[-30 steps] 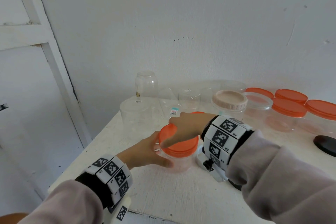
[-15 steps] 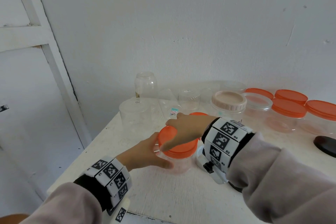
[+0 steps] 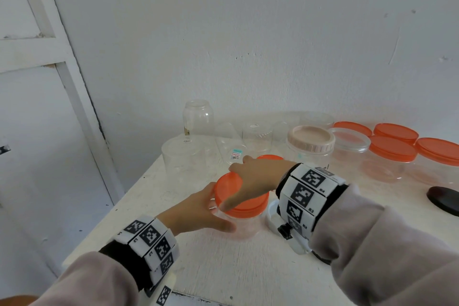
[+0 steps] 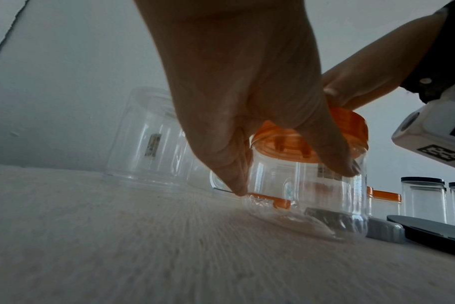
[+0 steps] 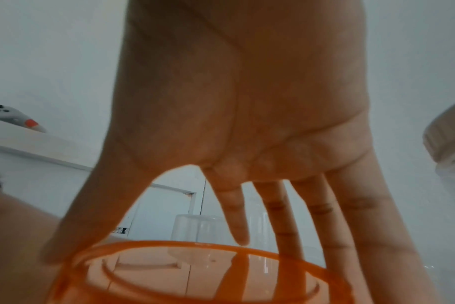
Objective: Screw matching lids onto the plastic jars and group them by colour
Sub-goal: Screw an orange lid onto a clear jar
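A clear plastic jar (image 3: 244, 225) with an orange lid (image 3: 227, 185) stands on the white table (image 3: 223, 268) near its front left. My left hand (image 3: 211, 208) grips the jar's body from the left; in the left wrist view the left hand (image 4: 294, 181) has its thumb and fingers round the jar (image 4: 312, 195) below the lid (image 4: 351, 123). My right hand (image 3: 248, 181) lies over the lid, thumb on the near rim and fingers over the far rim. The right wrist view shows the right hand (image 5: 169, 253) spanning the lid (image 5: 195, 267).
Upturned clear jars (image 3: 183, 159) and a tall clear jar (image 3: 198, 117) stand behind. A beige-lidded jar (image 3: 310, 141) and several orange-lidded jars (image 3: 392, 149) line the back right. A loose orange lid (image 3: 269, 157) and a black lid (image 3: 444, 199) lie nearby. The wall is close behind.
My right hand has turned a little on the orange lid, its thumb sliding toward me along the rim. The left hand keeps its hold on the jar.
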Demonstrator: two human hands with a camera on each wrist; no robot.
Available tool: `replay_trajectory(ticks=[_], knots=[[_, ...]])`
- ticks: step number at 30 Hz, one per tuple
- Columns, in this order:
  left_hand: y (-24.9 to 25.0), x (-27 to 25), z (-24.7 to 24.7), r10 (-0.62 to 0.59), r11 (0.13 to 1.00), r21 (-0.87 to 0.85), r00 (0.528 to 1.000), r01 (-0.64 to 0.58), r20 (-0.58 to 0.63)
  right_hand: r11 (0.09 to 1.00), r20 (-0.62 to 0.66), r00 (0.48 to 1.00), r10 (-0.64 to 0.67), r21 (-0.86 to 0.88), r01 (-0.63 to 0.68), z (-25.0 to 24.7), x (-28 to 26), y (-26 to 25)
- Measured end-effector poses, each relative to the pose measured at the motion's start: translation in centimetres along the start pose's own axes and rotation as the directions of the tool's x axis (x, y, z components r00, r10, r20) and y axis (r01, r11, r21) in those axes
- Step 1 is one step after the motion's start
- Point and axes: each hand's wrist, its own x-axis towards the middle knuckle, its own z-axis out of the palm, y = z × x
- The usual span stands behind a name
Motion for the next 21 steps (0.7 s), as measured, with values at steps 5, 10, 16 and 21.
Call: replay_trajectory(ticks=[5,10,16,21], knots=[[-0.4,0.1,0.1,0.005,0.999,-0.034,1.000,-0.005,0.002,0.996,0.089,0.992,-0.086,0.022,0.085,-1.0,-0.4,0.0],[-0.5,0.3,0.0,0.009,1.000,-0.014,1.000,-0.009,0.007,0.998,0.028,0.998,-0.063,0.017,0.063,-0.5,-0.1,0.1],[-0.5,0.3,-0.1,0.010,1.000,-0.003,1.000,-0.010,0.005,1.000,0.020,0.999,-0.026,-0.006,0.026,-0.1,-0.1,-0.3],[-0.6,0.2,0.0,0.022,0.998,-0.053,1.000,-0.021,0.014,0.990,0.060,0.989,-0.134,0.059,0.131,-0.9,-0.2,-0.2]])
